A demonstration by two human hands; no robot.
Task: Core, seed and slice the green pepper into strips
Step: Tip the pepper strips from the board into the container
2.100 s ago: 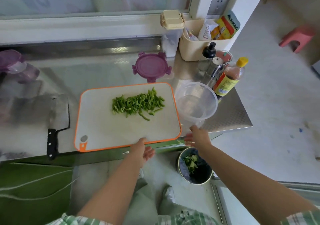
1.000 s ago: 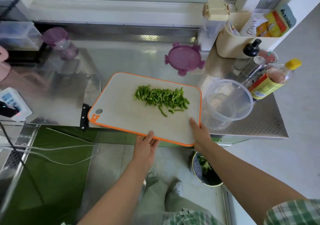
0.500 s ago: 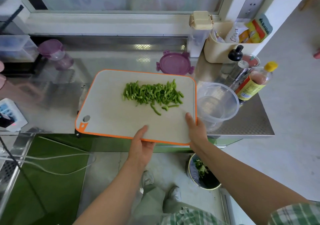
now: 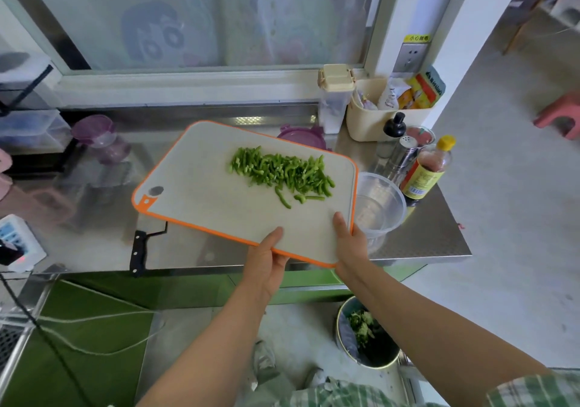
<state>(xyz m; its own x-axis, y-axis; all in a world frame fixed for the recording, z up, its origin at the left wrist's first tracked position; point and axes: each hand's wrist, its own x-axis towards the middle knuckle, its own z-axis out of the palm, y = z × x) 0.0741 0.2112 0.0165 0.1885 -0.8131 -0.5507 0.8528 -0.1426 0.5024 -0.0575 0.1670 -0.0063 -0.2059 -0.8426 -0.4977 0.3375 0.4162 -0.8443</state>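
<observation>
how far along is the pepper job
Done: the pepper strips lie piled on the cutting board, green scraps sit in the bin on the floor, and the knife lies on the counter. In hand: left hand and right hand grip the board's near edge; it looks lifted beside the clear bowl. Left: probably only tipping the strips into that bowl.

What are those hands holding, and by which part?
Both hold the cutting board: the left hand grips its near edge, the right hand its near right corner, thumbs on top. Green pepper strips lie on it.
</observation>
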